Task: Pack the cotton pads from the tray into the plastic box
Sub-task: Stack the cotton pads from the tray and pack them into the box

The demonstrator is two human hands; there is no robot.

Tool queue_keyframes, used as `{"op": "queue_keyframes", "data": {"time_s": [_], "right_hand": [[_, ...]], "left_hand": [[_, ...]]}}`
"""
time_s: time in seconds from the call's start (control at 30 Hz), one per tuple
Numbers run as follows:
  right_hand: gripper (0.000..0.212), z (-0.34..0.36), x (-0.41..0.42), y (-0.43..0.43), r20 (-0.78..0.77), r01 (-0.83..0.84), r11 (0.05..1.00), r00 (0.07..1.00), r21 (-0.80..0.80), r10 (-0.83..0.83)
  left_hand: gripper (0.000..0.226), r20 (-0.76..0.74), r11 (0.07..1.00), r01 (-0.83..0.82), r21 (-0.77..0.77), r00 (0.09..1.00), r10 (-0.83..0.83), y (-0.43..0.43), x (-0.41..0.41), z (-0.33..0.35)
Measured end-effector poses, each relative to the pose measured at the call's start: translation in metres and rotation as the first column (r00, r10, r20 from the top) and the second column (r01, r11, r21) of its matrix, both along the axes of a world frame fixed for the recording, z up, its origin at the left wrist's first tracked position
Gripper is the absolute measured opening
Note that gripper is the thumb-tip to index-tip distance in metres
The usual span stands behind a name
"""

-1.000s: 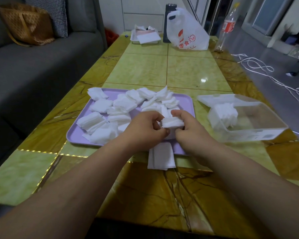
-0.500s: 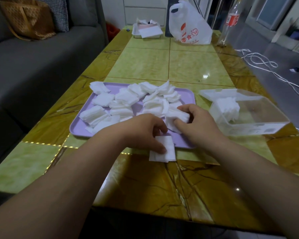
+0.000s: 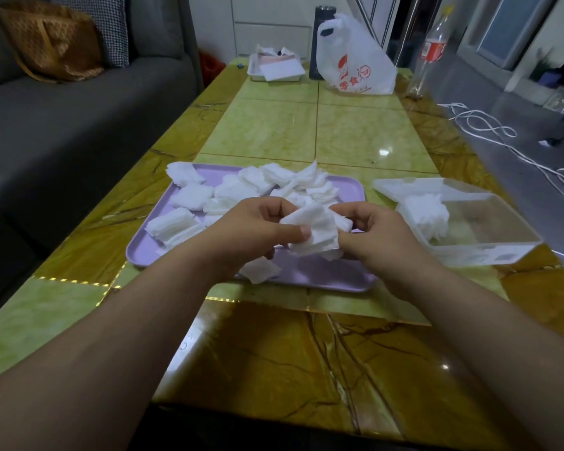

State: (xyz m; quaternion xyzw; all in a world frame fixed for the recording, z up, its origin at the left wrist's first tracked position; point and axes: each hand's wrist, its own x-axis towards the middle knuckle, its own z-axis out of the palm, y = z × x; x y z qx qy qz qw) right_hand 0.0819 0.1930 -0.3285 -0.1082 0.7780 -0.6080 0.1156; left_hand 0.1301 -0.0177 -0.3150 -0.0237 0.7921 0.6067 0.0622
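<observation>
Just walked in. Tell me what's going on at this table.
A person is packing cotton pads. Both the left hand and the right hand pinch a small stack of pads above the purple tray. Many loose pads lie on the tray. The clear plastic box to the right stands open with some packed pads inside.

Both forearms reached forward; left hand (image 3: 254, 230) and right hand (image 3: 379, 236) sat close together, curled fingers apparently pinching cotton pads (image 3: 318, 227).
</observation>
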Motion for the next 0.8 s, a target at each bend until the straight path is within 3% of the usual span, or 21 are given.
{"op": "queue_keyframes", "data": {"time_s": [0.1, 0.37, 0.57, 0.8], "right_hand": [[0.03, 0.001, 0.0, 0.001, 0.088, 0.017, 0.997, 0.996, -0.069, -0.011], [0.023, -0.001, -0.002, 0.002, 0.086, -0.028, 0.996, 0.996, -0.083, 0.036], [0.026, -0.001, 0.0, 0.001, 0.085, -0.077, 0.992, 0.993, -0.097, 0.085], [0.059, -0.001, 0.0, 0.003, 0.122, -0.176, 0.976, 0.974, -0.13, 0.192]], "left_hand": [[0.009, -0.003, 1.0, -0.011, -0.018, 1.0, 0.011, 0.003, -0.001, -0.003], [0.008, -0.045, 0.999, -0.009, -0.047, 0.999, 0.007, 0.007, 0.001, -0.004], [0.015, -0.087, 0.992, -0.113, -0.062, 0.99, 0.108, 0.008, -0.003, -0.008], [0.012, -0.155, 0.98, -0.173, -0.1, 0.975, 0.157, 0.012, -0.004, -0.013]]}}
